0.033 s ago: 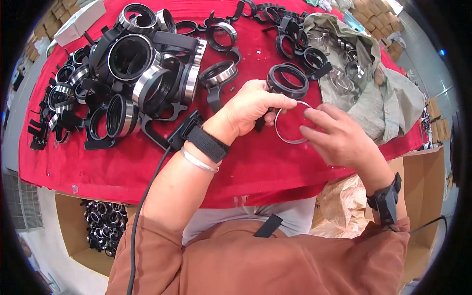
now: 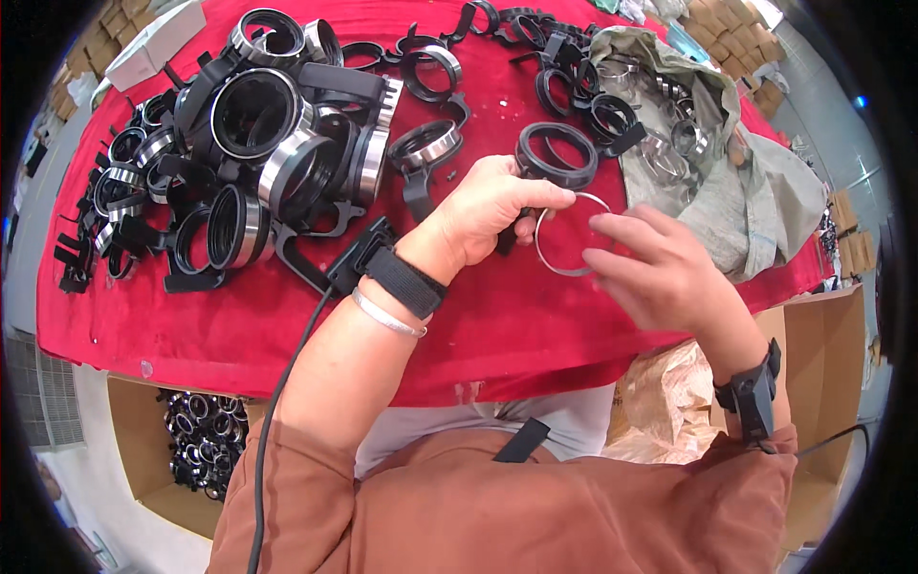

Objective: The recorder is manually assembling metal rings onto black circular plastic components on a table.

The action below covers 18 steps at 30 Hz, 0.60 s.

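Note:
My left hand [image 2: 499, 206] is closed over the table. Its fingers grip a black ring bracket [image 2: 566, 179] by the stem, with the round part standing up beyond the knuckles. A thin silver metal ring [image 2: 547, 256] hangs from under that thumb, below and apart from the bracket's round opening. My right hand [image 2: 665, 263] is at the ring's right side, its thumb and fingers apart and somewhat blurred. The fingertips overlap the ring's edge, hiding part of it; whether they touch it does not show.
A heap of black brackets with silver bands [image 2: 253, 113] covers the table's left. More black ring brackets [image 2: 612, 113] lie at the back right, beside a grey-green sack [image 2: 755, 206] holding metal rings. A carton of parts [image 2: 143, 459] stands below the table on the left.
The black bracket has tipped slightly left in my left hand. My right fingers have spread a little and the thin ring has shifted slightly.

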### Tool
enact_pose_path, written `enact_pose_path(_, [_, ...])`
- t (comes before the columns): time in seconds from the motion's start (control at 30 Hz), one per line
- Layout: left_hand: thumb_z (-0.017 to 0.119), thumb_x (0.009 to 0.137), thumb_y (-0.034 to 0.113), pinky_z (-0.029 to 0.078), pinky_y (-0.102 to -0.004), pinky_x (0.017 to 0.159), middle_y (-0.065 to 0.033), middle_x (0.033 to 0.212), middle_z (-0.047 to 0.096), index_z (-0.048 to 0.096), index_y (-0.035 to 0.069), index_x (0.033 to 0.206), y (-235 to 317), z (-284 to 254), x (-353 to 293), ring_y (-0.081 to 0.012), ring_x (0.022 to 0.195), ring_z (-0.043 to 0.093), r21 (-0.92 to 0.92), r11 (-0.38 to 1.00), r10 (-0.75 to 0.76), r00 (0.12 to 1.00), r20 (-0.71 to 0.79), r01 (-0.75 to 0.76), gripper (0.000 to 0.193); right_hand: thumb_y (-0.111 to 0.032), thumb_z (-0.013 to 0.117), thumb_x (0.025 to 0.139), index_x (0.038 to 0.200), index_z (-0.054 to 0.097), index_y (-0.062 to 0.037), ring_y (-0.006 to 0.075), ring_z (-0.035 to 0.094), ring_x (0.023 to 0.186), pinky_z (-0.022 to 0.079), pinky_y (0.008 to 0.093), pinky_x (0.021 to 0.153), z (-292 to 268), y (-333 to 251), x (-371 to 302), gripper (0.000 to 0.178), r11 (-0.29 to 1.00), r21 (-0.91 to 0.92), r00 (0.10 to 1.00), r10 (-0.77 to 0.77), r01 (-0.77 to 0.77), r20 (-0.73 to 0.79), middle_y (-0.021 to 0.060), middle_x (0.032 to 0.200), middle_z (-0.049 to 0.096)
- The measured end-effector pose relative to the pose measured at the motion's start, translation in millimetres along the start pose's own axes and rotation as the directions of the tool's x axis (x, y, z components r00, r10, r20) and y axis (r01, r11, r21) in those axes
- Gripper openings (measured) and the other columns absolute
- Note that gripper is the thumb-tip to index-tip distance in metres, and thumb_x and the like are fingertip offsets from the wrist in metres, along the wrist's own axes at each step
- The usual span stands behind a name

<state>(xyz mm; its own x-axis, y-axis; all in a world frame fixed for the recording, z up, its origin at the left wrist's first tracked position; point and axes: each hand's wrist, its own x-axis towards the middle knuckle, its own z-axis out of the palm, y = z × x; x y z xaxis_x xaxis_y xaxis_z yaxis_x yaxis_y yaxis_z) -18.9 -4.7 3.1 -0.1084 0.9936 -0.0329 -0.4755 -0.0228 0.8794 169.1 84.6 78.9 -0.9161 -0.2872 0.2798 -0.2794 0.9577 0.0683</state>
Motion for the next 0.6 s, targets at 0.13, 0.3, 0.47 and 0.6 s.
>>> enact_pose_path(0.13, [0.065,0.077,0.013,0.036,-0.0202,0.045,-0.0013,0.069,0.055,0.059,0.006,0.083,2,4,-4,-0.0063,0.048,0.045,-0.098,0.986,0.132,0.991,-0.017,-0.133,0.011,-0.011,0.078,0.052,0.113,0.055,-0.0002,0.0302,0.053,0.089,0.045,0.0383,0.077,2,-18,1,0.066,0.973,-0.142,0.927,0.121,-0.181,-0.355,0.0161,0.109,0.053])
enact_pose_path(0.3, [0.061,0.079,0.012,0.039,-0.0215,0.050,-0.0024,0.069,0.054,0.058,0.004,0.088,1,8,-4,-0.0089,0.053,0.048,-0.219,0.960,0.186,0.982,0.028,-0.175,0.012,-0.011,0.078,0.051,0.132,0.038,-0.0001,0.0344,0.041,0.108,0.035,0.0439,0.092,21,-31,10,0.091,0.866,-0.223,0.878,0.378,-0.448,-0.293,0.0189,0.124,0.040])
enact_pose_path(0.47, [0.060,0.080,0.010,0.040,-0.0218,0.050,-0.0028,0.069,0.055,0.059,0.004,0.093,2,4,-3,-0.0094,0.053,0.049,-0.243,0.955,0.180,0.983,0.024,-0.169,0.014,-0.008,0.075,0.052,0.131,0.038,0.0013,0.0340,0.045,0.103,0.038,0.0411,0.089,24,-15,15,0.088,0.890,-0.253,0.901,0.293,-0.378,-0.319,0.0182,0.116,0.044])
enact_pose_path(0.6, [0.056,0.087,0.021,0.042,-0.0218,0.051,-0.0051,0.075,0.059,0.060,0.004,0.099,1,2,1,-0.0104,0.054,0.051,-0.120,0.973,0.203,0.977,0.060,-0.195,0.021,-0.007,0.075,0.052,0.128,0.040,0.0018,0.0339,0.046,0.101,0.040,0.0399,0.088,12,-18,20,0.084,0.886,-0.273,0.919,0.315,-0.375,-0.238,0.0180,0.112,0.045])
